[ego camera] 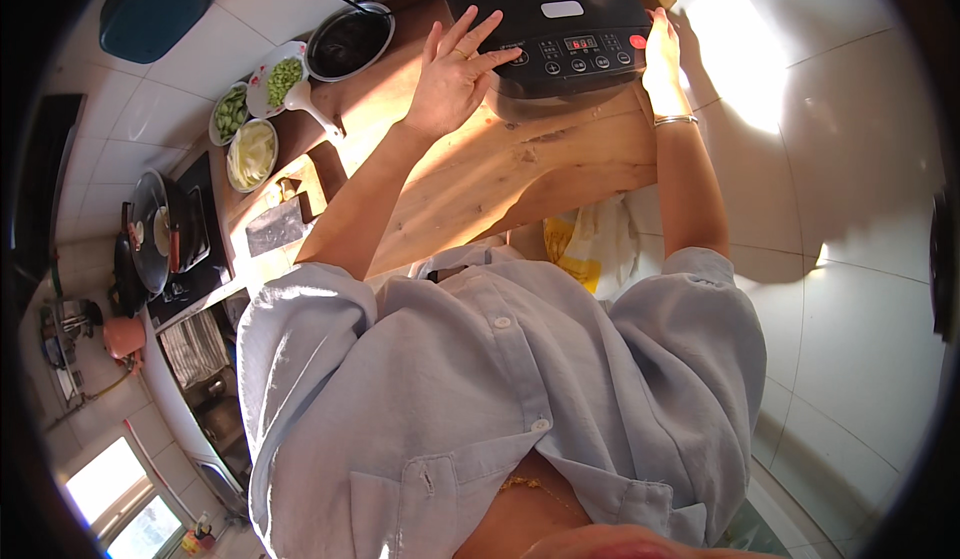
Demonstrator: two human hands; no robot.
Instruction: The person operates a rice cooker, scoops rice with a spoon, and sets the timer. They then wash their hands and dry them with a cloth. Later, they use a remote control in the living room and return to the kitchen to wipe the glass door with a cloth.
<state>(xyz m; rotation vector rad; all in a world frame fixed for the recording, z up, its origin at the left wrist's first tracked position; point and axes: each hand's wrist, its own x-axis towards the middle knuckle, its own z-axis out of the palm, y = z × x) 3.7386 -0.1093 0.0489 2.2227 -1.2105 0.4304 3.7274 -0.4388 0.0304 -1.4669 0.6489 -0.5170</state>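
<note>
A black electric cooking appliance (540,3) with a front control panel (577,52) stands at the far end of the wooden counter. Red digits glow on its small display (580,42). My left hand (457,71) has its fingers spread, and the index fingertip is at the round button on the panel's left side. Whether it presses or only hovers, I cannot tell. Against the appliance's right side, near a red button (637,42), rests my right hand (661,63), its fingers extended along the edge and its palm partly hidden.
Left of the appliance stand a dark-filled metal bowl (349,42), a plate of chopped greens (259,87) with a white spoon (311,107), sliced greens (229,114) and pale slices (252,155). A cleaver (276,227) lies nearby. A wok (152,236) sits on the hob.
</note>
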